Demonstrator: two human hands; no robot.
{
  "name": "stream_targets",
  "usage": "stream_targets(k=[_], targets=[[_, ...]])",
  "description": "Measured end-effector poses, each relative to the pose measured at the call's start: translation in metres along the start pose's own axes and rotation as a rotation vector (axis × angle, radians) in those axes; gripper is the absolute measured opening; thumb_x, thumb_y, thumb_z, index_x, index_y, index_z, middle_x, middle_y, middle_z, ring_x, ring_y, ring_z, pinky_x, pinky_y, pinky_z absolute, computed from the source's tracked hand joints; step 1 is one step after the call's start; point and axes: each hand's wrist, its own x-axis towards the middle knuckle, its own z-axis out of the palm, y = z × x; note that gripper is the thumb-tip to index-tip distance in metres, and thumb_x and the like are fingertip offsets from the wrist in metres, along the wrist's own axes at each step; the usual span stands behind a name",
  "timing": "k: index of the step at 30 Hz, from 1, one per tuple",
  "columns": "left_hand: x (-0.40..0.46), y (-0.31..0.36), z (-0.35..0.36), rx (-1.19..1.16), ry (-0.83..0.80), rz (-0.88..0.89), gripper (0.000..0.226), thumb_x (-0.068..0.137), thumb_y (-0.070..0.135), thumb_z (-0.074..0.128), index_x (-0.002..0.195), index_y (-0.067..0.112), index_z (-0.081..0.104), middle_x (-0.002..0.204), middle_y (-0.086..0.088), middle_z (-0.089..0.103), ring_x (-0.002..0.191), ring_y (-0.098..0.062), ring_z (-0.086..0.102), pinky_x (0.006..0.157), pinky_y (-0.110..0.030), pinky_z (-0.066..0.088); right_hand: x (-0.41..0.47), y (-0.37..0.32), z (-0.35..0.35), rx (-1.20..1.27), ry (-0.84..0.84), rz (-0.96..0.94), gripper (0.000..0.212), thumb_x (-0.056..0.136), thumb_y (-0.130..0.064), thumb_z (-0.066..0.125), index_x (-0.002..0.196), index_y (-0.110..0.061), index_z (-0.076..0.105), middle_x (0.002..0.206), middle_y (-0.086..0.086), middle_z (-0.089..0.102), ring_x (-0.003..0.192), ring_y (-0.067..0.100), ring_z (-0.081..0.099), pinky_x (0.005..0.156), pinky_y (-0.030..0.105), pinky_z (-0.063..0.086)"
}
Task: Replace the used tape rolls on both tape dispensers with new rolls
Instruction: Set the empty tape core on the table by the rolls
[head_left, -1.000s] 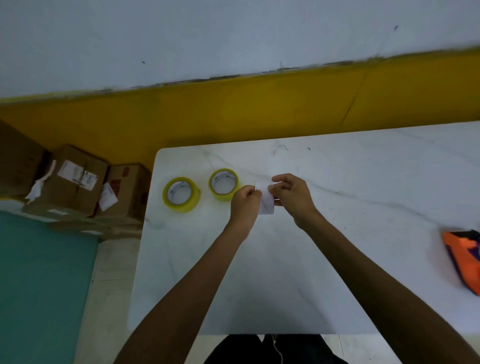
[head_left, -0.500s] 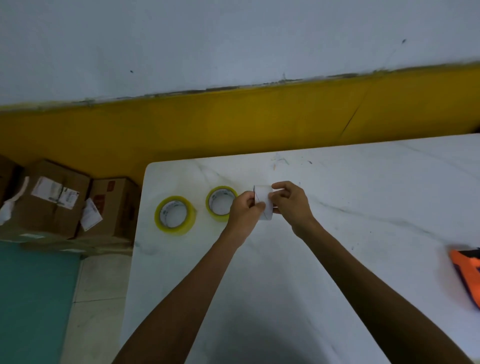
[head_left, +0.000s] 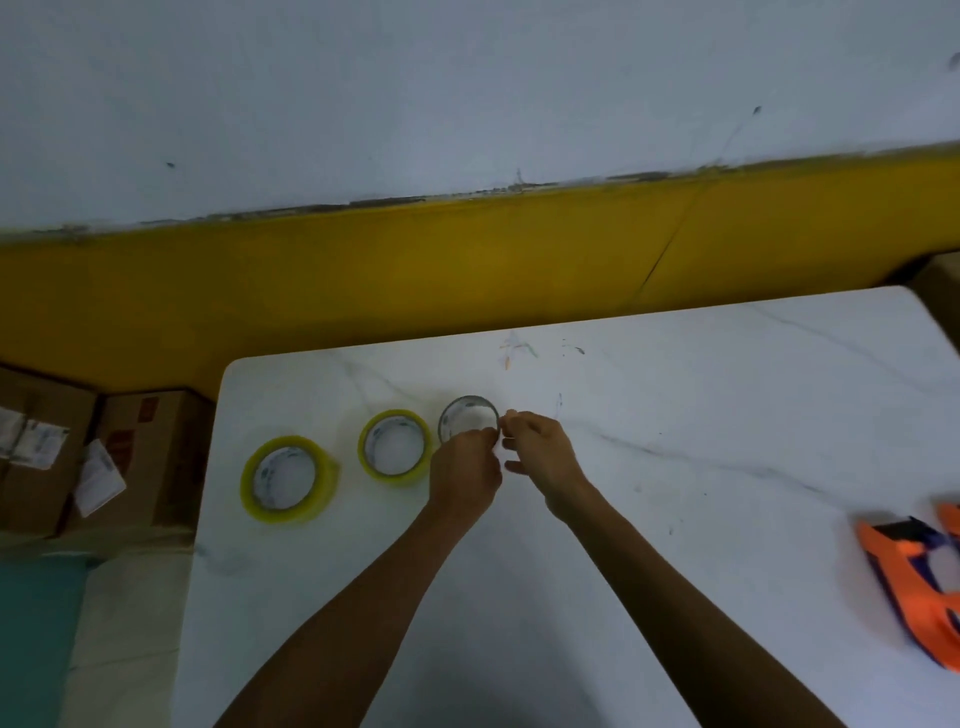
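Observation:
Two new yellow tape rolls lie flat on the white table (head_left: 675, 597): one at the left (head_left: 287, 479), one beside it (head_left: 396, 448). Right of them a used, nearly empty tape core (head_left: 468, 417), a thin grey ring, lies flat on the table. My left hand (head_left: 464, 470) grips the core's near rim. My right hand (head_left: 540, 452) pinches its right rim with the fingertips. An orange and purple tape dispenser (head_left: 914, 571) lies at the table's right edge, partly cut off by the frame.
Cardboard boxes (head_left: 150, 441) with paper labels stand on the floor left of the table. A yellow and white wall runs close behind the table's far edge. The table's left edge is near the leftmost roll.
The core, held upright between both hands before, now lies flat on the table next to the yellow rolls. Both hands moved slightly left and down with it. The camera shifted.

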Motion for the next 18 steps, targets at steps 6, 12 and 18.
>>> stream_targets(k=[6, 12, 18], targets=[[-0.001, 0.002, 0.015, 0.154, -0.080, 0.088, 0.027, 0.093, 0.011, 0.052, 0.115, 0.017, 0.066, 0.104, -0.003, 0.071, 0.092, -0.019, 0.068, 0.070, -0.026, 0.049, 0.004, 0.012, -0.003, 0.008, -0.015, 0.025, 0.030, 0.100, -0.032, 0.042, 0.099, -0.012, 0.064, 0.108, 0.011, 0.067, 0.102, 0.026, 0.064, 0.078, 0.032, 0.055], [-0.007, 0.003, 0.004, 0.082, -0.014, 0.117, 0.021, 0.083, 0.008, 0.061, 0.103, 0.005, 0.066, 0.100, -0.012, 0.068, 0.090, -0.028, 0.065, 0.065, -0.029, 0.046, 0.004, 0.017, -0.013, 0.022, 0.017, 0.024, 0.026, 0.099, -0.032, 0.044, 0.100, -0.013, 0.062, 0.106, 0.010, 0.067, 0.098, 0.025, 0.065, 0.079, 0.033, 0.056], [-0.016, -0.020, -0.022, 0.144, 0.092, 0.111, 0.022, 0.063, -0.004, 0.067, 0.083, 0.004, 0.065, 0.079, -0.013, 0.065, 0.070, -0.029, 0.063, 0.056, -0.036, 0.051, -0.001, 0.014, -0.018, 0.052, 0.022, 0.030, 0.026, 0.098, -0.030, 0.047, 0.106, -0.010, 0.062, 0.105, 0.010, 0.066, 0.100, 0.026, 0.064, 0.084, 0.037, 0.056]])
